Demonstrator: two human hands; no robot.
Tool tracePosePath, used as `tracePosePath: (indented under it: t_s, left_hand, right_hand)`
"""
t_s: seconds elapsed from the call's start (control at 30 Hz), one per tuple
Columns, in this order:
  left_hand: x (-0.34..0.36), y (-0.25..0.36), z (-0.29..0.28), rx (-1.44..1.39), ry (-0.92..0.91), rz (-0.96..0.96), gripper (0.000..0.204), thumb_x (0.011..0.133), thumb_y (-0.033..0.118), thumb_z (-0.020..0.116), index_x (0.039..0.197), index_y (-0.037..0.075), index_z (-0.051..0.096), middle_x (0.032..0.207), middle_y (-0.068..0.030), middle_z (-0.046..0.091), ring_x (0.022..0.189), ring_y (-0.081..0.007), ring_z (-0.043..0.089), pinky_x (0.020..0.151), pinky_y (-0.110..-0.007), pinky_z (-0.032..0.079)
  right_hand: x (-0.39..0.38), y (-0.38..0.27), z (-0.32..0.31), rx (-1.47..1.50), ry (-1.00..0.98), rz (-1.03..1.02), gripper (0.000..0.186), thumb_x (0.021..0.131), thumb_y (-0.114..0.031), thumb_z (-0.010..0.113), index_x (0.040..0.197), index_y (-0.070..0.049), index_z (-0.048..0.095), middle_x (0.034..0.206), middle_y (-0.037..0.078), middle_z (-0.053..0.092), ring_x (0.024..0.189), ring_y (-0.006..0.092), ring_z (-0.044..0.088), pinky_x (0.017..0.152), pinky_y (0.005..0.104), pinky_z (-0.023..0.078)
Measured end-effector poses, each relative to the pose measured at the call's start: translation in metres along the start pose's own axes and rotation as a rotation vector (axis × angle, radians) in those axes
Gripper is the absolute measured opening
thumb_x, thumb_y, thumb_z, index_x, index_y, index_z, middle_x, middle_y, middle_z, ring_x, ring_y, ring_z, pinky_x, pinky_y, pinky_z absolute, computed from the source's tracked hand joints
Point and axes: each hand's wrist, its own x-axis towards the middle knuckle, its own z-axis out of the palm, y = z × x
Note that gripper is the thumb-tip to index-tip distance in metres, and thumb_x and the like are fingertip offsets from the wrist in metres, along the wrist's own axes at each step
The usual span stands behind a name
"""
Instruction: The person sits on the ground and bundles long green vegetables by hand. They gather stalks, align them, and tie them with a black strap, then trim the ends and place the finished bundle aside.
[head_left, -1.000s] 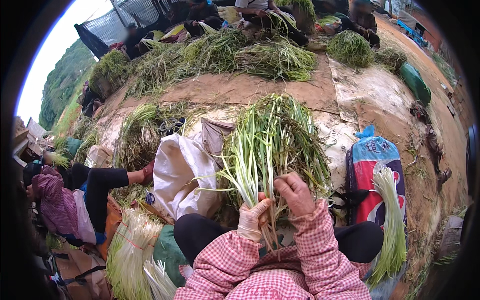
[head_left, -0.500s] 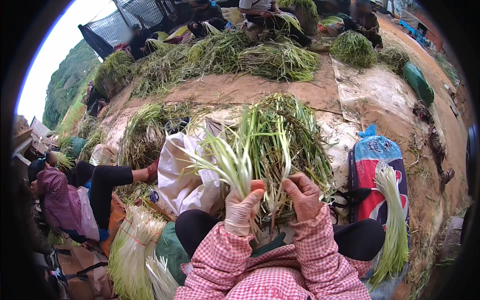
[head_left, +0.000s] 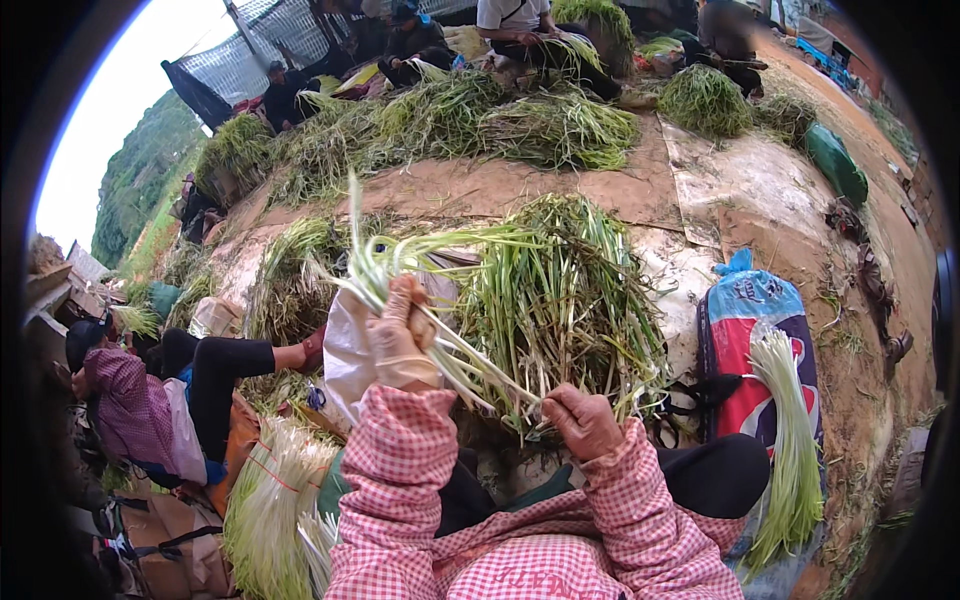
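By the left hand [head_left: 403, 332], a loose bunch of slender stalks [head_left: 371, 273], white-stemmed and green-leaved, is gripped, its white ends slanted toward the right hand [head_left: 584, 422], where a stalk end [head_left: 533, 398] is pinched between thumb and forefinger. The left hand is raised higher; both checked sleeves [head_left: 402, 465] are stretched forward. Beyond, a tangled green heap [head_left: 565, 300] is piled; at right, a pale bundle [head_left: 787, 450] is laid over a bag [head_left: 727, 345].
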Motion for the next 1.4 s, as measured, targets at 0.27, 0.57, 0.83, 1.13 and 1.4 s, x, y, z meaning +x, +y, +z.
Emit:
tracePosePath:
  t_s: [0.27,0.57,0.83,1.13,1.4]
  left_hand:
    - [0.011,0.022,-0.033,-0.019,0.142,0.026,0.015,0.086,0.022,0.06,0.089,0.008,0.06,0.071,-0.0009,0.059,0.037,-0.0026,0.033,0.03,-0.017,0.02]
    - [-0.046,-0.047,-0.003,0.093,0.042,-0.34,0.015,0.088,0.02,0.058,0.092,0.005,0.059,0.077,-0.0073,0.063,0.044,-0.0059,0.048,0.033,-0.017,0.033]
    - [0.008,-0.005,-0.081,-0.206,0.31,-0.07,0.015,0.089,0.023,0.057,0.083,0.01,0.056,0.072,-0.0013,0.06,0.039,-0.0018,0.035,0.033,-0.018,0.025]
    - [-0.04,-0.052,-0.035,-0.105,0.018,-0.324,0.019,0.088,0.024,0.058,0.098,0.007,0.056,0.08,-0.0037,0.06,0.045,-0.0047,0.048,0.036,-0.017,0.035]
    - [-0.06,-0.072,-0.034,-0.095,-0.043,-0.483,0.031,0.087,0.029,0.059,0.105,0.004,0.057,0.085,-0.0071,0.064,0.069,-0.0138,0.058,0.055,-0.025,0.047]
  right_hand:
    - [-0.006,0.023,-0.064,-0.73,0.347,0.161,0.023,0.084,-0.023,0.059,0.098,-0.005,0.059,0.092,0.01,0.059,0.089,0.0262,0.056,0.072,0.0434,0.044]
    - [0.038,-0.027,0.03,0.754,-0.218,0.274,0.058,0.086,-0.025,0.06,0.131,-0.001,0.033,0.116,0.014,0.05,0.106,0.0206,0.05,0.087,0.0323,0.043]
    - [-0.002,-0.049,-0.041,1.115,-0.163,0.133,0.016,0.091,-0.005,0.041,0.094,-0.001,0.056,0.051,-0.004,0.037,0.039,0.0044,0.029,0.037,0.0218,0.021]
    - [0.02,-0.029,-0.036,-0.366,0.151,0.018,0.038,0.082,-0.019,0.06,0.114,-0.001,0.052,0.11,0.017,0.05,0.101,0.0304,0.052,0.085,0.0378,0.045]
    - [0.006,-0.029,0.021,0.156,-0.009,0.336,0.023,0.089,-0.012,0.052,0.107,0.002,0.055,0.069,0.009,0.06,0.063,0.0124,0.057,0.061,0.0244,0.046]
